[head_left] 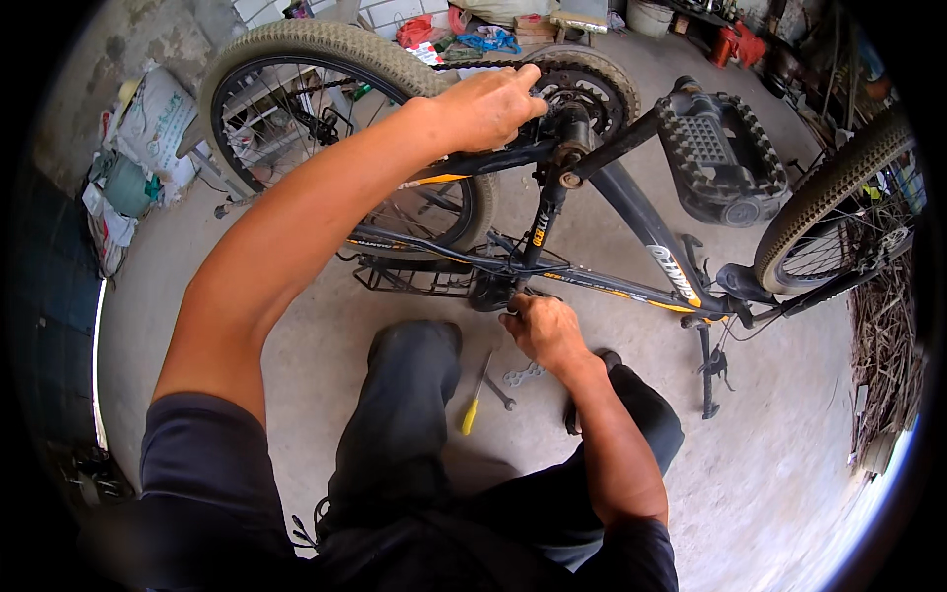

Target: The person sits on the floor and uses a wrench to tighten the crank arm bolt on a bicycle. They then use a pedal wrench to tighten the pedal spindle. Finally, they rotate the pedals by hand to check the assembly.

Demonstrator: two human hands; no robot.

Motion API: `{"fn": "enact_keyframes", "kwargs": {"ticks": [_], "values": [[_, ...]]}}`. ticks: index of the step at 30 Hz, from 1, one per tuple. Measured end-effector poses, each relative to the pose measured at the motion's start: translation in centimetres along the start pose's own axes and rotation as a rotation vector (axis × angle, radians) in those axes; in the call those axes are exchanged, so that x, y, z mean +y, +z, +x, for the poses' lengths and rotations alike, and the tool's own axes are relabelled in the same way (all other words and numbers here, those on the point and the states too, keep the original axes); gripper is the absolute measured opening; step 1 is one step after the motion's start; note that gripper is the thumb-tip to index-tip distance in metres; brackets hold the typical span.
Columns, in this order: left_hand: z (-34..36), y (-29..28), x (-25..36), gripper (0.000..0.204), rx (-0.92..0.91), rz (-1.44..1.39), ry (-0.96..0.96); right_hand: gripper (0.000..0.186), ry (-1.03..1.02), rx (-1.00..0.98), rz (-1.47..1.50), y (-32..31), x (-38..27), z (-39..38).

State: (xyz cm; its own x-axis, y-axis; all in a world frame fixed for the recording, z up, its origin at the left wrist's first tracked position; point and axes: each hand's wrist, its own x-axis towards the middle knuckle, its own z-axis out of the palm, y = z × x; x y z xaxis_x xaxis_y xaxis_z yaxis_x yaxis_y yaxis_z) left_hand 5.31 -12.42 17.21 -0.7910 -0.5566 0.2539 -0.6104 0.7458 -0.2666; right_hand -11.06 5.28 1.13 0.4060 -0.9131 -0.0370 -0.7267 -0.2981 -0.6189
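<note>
A black bicycle (646, 237) with orange and white markings stands upside down in front of me. My left hand (488, 109) reaches over the rear of the frame, its fingers bent beside the chainring (617, 94); what they grip is hidden. Low on the seat tube (546, 219), close to the saddle (490, 292), my right hand (547, 333) is closed with thumb and fingers pressed together. Whatever it pinches there cannot be made out. On the floor between my legs lie a yellow-handled screwdriver (472, 409), a spanner (501, 396) and a flat multi-hole wrench (523, 375).
The rear wheel (326, 41) rises at the left, the front wheel (819, 202) at the right. A large pedal (725, 163) sticks out toward me. White sacks (158, 128) lean at the left wall; a bundle of sticks (883, 345) lies at the right. A white bucket (649, 18) stands behind.
</note>
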Motion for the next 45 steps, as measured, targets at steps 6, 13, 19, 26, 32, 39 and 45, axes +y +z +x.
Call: {"fn": "enact_keyframes", "kwargs": {"ticks": [6, 13, 19, 26, 32, 39, 45], "values": [[1.4, -1.4, 0.7, 0.048, 0.076, -0.273, -0.07, 0.022, 0.02, 0.001, -0.064, 0.0, 0.5, -0.1], [2.1, -2.4, 1.5, 0.046, -0.165, -0.115, -0.099, 0.021, -0.008, -0.009, -0.024, 0.2, 0.0, 0.2], [1.7, -2.7, 1.0, 0.042, -0.181, -0.006, -0.121, 0.022, 0.004, -0.017, -0.023, 0.0, 0.0, 0.0], [1.6, -2.2, 1.9, 0.041, -0.049, -0.081, -0.091, 0.023, 0.007, -0.021, -0.056, 0.3, -0.1, -0.1], [2.2, -1.7, 1.5, 0.042, -0.21, -0.02, -0.12, 0.017, -0.062, 0.048, -0.007, 0.3, 0.4, -0.1], [2.6, -1.7, 1.9, 0.043, 0.088, -0.197, -0.055, 0.021, -0.023, 0.076, -0.019, 0.8, 1.0, 0.3], [3.3, -2.1, 2.5, 0.036, 0.259, -0.259, 0.038, 0.017, -0.049, 0.116, 0.013, 1.4, 0.9, 0.6]]}}
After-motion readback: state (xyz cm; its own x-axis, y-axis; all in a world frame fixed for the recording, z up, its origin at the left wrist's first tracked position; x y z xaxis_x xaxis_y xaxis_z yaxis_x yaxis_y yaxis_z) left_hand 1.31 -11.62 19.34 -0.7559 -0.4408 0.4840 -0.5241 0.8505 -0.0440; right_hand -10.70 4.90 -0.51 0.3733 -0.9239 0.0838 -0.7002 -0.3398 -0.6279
